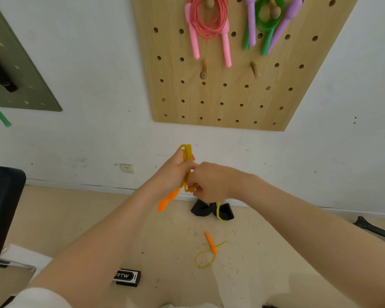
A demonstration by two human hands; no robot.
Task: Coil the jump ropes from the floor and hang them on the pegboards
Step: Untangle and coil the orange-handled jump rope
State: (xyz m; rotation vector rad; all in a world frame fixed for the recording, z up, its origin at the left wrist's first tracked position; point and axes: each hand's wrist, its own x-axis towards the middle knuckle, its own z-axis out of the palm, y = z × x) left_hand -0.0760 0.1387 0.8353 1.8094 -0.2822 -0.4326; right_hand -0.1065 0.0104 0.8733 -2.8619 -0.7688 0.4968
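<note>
**2 hands hold a yellow jump rope in front of the pegboard**

The left hand [176, 170] is curled tight around a bunch of loops of the yellow jump rope [187, 156]. The loops stick up above its fingers. 1 orange handle [168, 200] hangs down just below this hand.

The right hand [209, 181] is touching the left hand, just to its right. Its fingers are curled and pinch the yellow rope. From under this hand the rope drops down to the floor [265, 263]. There it makes a small loop beside the other orange handle [210, 242], which lies on the floor below both hands.

High above the hands, a wooden pegboard [220, 96] is on the white wall. A pink jump rope [209, 21] hangs coiled on 1 peg. To its right, a green rope [268, 16] hangs on another peg, with purple handles [251, 23] beside it. 2 bare wooden pegs [203, 68] stick out lower down, closer to the hands.

Far to the left of the hands is a dark green board [31, 85] with a green handle [2, 117] hanging under it. A black folded thing [201, 210] sits by the wall just below the right hand. A black box with white letters [127, 277] lies on the floor below the left arm.
</note>
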